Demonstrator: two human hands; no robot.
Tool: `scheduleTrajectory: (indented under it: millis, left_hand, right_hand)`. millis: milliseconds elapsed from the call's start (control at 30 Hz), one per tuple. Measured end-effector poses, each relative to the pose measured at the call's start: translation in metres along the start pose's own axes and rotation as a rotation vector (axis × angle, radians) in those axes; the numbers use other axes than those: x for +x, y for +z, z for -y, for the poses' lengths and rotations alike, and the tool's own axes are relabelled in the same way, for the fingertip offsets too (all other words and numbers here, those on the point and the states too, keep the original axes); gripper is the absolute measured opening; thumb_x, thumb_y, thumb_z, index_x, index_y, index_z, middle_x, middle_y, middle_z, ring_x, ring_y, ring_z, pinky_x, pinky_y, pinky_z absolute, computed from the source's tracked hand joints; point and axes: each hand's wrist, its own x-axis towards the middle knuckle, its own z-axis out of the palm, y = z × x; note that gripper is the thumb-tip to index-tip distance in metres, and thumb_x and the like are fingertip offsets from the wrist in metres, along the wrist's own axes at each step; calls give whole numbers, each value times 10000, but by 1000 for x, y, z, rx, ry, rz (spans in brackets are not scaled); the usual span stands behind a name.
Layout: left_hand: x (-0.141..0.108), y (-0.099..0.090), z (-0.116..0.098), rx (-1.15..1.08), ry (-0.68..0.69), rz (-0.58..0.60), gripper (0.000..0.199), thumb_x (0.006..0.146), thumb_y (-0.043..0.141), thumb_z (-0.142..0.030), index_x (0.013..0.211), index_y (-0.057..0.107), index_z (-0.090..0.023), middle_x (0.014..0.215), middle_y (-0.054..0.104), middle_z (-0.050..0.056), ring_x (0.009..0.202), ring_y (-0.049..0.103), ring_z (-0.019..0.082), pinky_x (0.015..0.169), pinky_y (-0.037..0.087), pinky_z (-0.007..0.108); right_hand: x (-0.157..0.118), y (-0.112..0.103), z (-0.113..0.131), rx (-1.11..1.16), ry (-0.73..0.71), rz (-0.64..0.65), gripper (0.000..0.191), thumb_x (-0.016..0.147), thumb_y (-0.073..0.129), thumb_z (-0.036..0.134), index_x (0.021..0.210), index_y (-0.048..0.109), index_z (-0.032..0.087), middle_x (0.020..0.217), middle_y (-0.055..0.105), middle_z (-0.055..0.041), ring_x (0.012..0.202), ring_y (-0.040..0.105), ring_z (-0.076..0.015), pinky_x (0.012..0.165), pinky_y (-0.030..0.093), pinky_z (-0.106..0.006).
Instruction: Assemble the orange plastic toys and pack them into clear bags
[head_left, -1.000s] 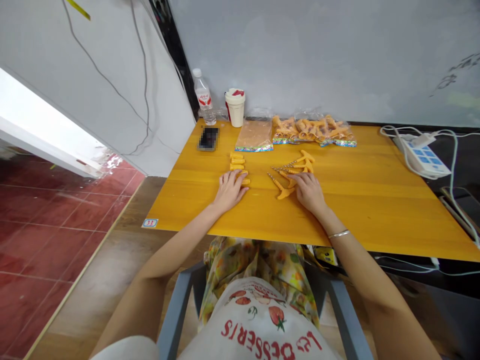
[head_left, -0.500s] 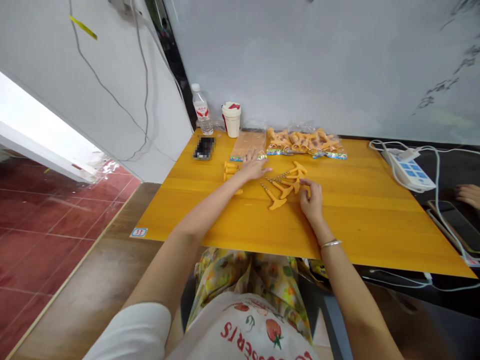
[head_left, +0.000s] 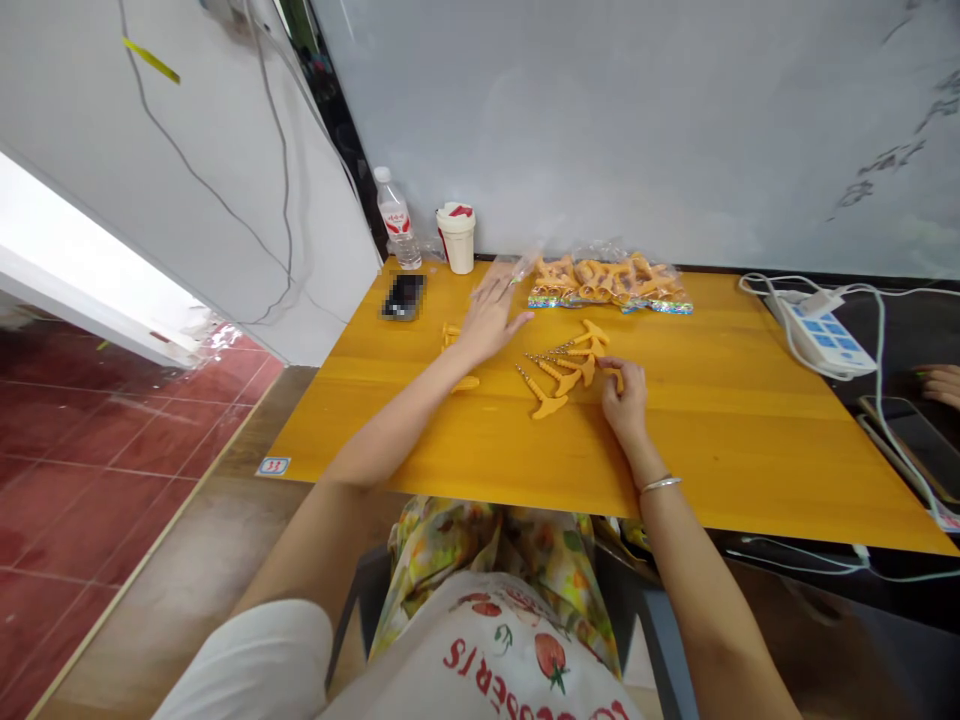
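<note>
My left hand [head_left: 487, 318] reaches over the table with its fingers stretched and thumb apart, touching a clear plastic bag [head_left: 517, 264] that is partly raised. Beside and partly under that wrist lie orange plastic pieces [head_left: 466, 384], mostly hidden. My right hand [head_left: 625, 394] is closed, its thumb and fingers pinching an orange handle at the right end of a loose group. That group holds several orange T-handled corkscrews [head_left: 551, 405] with metal spiral tips pointing left.
Clear bags of orange handles [head_left: 611, 280] lie along the whiteboard. A water bottle [head_left: 399, 222], a lidded cup [head_left: 457, 238] and a phone [head_left: 403, 297] stand or lie at back left. On the right are a power strip [head_left: 825, 335], cables and another person's hand [head_left: 941, 383].
My left hand has moved slightly left, and the bag that lay flat under it is now lifted and shifted at its far edge. My right hand stays by the corkscrews.
</note>
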Motion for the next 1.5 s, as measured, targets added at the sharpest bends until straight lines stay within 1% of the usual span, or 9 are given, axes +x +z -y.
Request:
scheduleTrajectory:
  millis: [100,200,367,533,700,900,1067,1233,1500]
  left_hand:
    - [-72,-54,17,19,169,-78,554,998,404,-507,1451,450,-191,1553,422,117,1505,269,279,1205,279,523]
    - [-164,-90,45,107,171,-36,409,976,480,-440,1332,581,-266,1422,583,78,1475,339,304,1162,338,585]
    - [-287,-99,86,159,81,222,301,934,554,-310,1202,670,-382,1267,695,20,1353,515,302,1078,453,601]
    - [-338,-106,105,143,105,270,237,887,597,-284,1078,708,-370,1275,689,6,1294,568,302,1030,514,561]
    - [-338,-123,100,100,127,-94,88,805,605,-246,722,624,-266,1261,679,70,1196,612,317,939,554,539]
    - [-271,-98,43,-37,76,-270,107,910,508,-273,918,611,-243,1189,688,97,1136,636,259,951,547,470]
    - [-224,-55,23,-77,-153,-120,507,998,388,-450,1426,400,-177,1552,388,174,1469,334,305,1162,361,536]
    - [-244,-24,59,78,-309,80,650,977,374,-574,1485,385,-169,1535,416,198,1468,287,432,1146,285,659]
    - [-247,-36,96,177,-399,64,682,947,419,-608,1452,435,-150,1527,411,232,1444,323,451,1116,288,692]
  right_hand:
    - [-1,-6,3,-28,-35,-9,301,845,398,114,1013,627,214,987,702,-96,951,607,-267,877,493,-455]
    - [-2,-10,8,-46,-66,-13,285,861,401,127,1003,635,207,978,702,-103,938,611,-276,873,490,-477]
    - [-3,-4,35,-10,-69,30,266,903,404,165,1006,644,218,953,690,-106,943,619,-286,873,493,-495]
    - [-18,9,86,97,-147,179,245,952,420,199,1026,651,235,984,686,-105,983,615,-284,901,492,-491]
    - [-44,23,123,175,-169,395,282,970,424,196,1143,639,256,1112,686,-94,1058,610,-272,965,478,-487]
    - [-62,53,157,260,-161,480,412,990,411,218,1388,518,238,1215,667,-115,1108,598,-271,974,505,-493]
    - [-76,54,182,302,-272,616,449,994,407,201,1427,492,285,1296,641,-88,1182,569,-268,996,500,-510]
    - [-70,24,152,140,-260,557,382,992,427,191,1329,585,277,1290,652,-74,1169,570,-259,975,500,-477]
    - [-46,4,97,-391,-178,386,334,983,497,311,1272,627,206,1260,654,-129,1065,543,-326,809,467,-448]
